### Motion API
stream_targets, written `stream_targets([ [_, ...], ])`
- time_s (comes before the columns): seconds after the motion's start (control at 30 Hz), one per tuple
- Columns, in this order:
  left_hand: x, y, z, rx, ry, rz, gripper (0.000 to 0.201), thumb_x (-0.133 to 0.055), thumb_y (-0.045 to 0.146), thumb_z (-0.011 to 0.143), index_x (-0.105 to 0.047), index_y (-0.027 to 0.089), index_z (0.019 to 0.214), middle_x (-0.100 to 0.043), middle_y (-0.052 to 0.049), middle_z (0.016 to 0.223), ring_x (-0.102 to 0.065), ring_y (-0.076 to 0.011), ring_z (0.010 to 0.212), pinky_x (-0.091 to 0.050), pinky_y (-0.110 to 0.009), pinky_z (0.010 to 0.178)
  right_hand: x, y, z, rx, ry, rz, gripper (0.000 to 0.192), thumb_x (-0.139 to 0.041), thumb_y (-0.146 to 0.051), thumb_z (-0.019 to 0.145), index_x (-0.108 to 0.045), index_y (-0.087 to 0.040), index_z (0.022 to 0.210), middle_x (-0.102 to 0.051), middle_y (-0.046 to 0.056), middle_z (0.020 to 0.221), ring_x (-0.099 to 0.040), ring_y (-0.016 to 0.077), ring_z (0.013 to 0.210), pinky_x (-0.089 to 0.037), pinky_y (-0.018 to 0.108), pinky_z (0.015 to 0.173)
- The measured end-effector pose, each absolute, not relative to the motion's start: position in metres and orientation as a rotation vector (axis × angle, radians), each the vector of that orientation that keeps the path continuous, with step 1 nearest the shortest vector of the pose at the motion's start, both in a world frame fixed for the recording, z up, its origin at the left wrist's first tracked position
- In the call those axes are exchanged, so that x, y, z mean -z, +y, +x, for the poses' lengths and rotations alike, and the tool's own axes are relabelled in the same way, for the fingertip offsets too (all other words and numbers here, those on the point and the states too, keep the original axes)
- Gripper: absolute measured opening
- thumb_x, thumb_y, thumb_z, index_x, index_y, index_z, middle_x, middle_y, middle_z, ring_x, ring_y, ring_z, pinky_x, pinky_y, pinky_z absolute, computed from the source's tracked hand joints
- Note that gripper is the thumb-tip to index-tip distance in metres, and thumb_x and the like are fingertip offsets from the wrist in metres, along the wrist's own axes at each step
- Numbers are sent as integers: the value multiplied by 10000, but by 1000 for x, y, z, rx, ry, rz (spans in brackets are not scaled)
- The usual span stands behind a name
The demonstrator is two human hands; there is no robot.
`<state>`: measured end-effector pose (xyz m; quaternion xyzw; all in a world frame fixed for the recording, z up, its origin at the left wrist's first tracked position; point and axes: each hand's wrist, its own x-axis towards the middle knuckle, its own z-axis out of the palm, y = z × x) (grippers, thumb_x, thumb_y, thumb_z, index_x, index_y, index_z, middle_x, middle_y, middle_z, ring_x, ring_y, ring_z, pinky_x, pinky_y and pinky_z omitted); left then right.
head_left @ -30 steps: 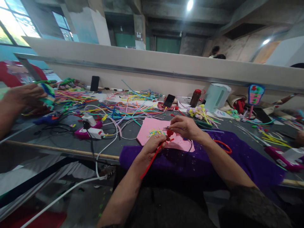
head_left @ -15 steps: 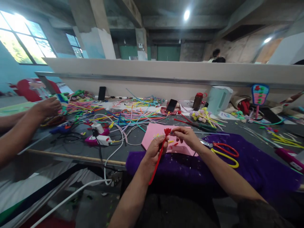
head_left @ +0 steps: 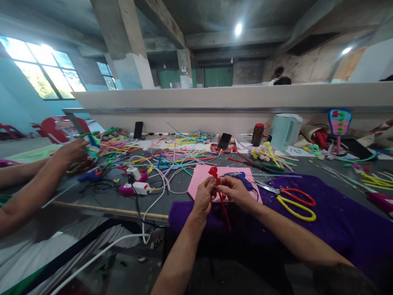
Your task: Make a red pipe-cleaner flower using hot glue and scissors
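- Left hand (head_left: 205,196): fingers closed in a pinch on a red pipe cleaner (head_left: 220,193), just below its curled top.
- Right hand (head_left: 235,191): fingers pinched on the same stem from the other side; both hands are touching each other around it.
- Red pipe cleaner is held roughly upright, slightly tilted: a small twisted red flower-like head (head_left: 213,171) is seen above the hands, and the free tail runs down and to the right below them.
- The stem is held over the near edge of a pink sheet (head_left: 199,182), which is laid on the dark worktop (head_left: 92,196) and partly on a purple cloth (head_left: 337,221).
- A blue glue gun (head_left: 241,177) is lying on the pink sheet just behind the right hand.
- Scissors with red and yellow handles (head_left: 296,200) are laid on the purple cloth, right of the right hand, apart from it.
- A spread of loose coloured pipe cleaners (head_left: 175,153) is seen further back on the worktop, with a white cable (head_left: 153,180) looped through it and a power strip (head_left: 135,186) to the left.
- A phone (head_left: 224,141), a brown bottle with red cap (head_left: 258,134) and a pale kettle (head_left: 285,130) are stood near the back wall.
- Far left: another person's hand (head_left: 72,151) is seen at a green-and-blue bundle (head_left: 92,144); their second forearm (head_left: 18,200) is rested nearer the worktop edge.
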<state>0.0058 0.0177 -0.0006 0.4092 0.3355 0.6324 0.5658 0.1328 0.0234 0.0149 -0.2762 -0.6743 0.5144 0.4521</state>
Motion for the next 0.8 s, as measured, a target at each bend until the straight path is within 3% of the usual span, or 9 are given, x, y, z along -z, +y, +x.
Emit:
stream_targets([
  [0.13,4,18,6,-1493,787,999,295,-660,392,624,-615,127,746,-391,68,472,-299,-13,376,-190,-170,370,-12,25,130,-1228,-1693,-657,193,-574,-339,725,-524,-153,743,-508,-27,630,-489,79,516,-402,205,493],
  [0.43,4,20,4,-1447,795,903,323,-684,335,604,-600,135,842,-473,49,508,-343,-21,371,-174,-167,356,-13,26,135,-1179,-1753,-695,163,-512,-309,766,-504,-151,724,-486,-33,608,-460,62,479,-356,179,444],
  [0.63,4,21,5,-1441,798,914,248,-669,327,624,-570,129,736,-427,61,444,-332,-25,352,-175,-166,347,-14,25,136,-1238,-1771,-686,181,-529,-319,756,-518,-147,698,-497,-33,586,-466,64,459,-362,183,432],
  [0.8,5,22,5,-1443,813,935,249,-675,332,615,-556,137,714,-387,79,416,-299,-21,326,-160,-167,333,-13,33,141,-1094,-1670,-758,210,-560,-354,731,-561,-145,745,-532,-20,628,-473,63,453,-377,192,430],
])
